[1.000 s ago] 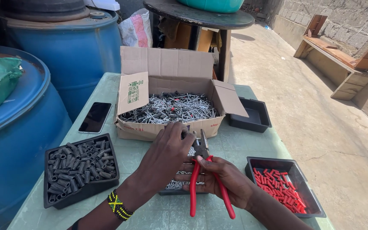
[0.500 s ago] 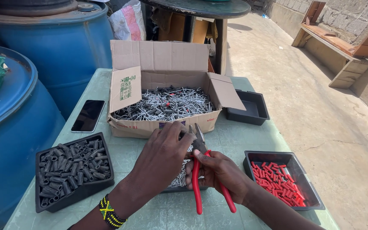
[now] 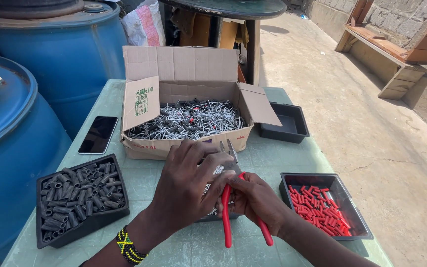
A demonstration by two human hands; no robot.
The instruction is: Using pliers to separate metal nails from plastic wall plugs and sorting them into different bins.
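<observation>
The right hand [image 3: 258, 200] grips red-handled pliers [image 3: 233, 198], jaws up, over a small tray of nails [image 3: 213, 198] on the tabletop [image 3: 174, 247]. The left hand [image 3: 189, 183] pinches at the jaws; what it holds cannot be told. A cardboard box of nails [image 3: 189, 118] stands just behind, trays of black sleeves [image 3: 77, 195] and red sleeves [image 3: 320, 207] either side.

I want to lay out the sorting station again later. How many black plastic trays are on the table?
4: one with dark sleeves at left, an empty one beside the cardboard box, one with red pieces at right, one mostly hidden under the hands.
</observation>
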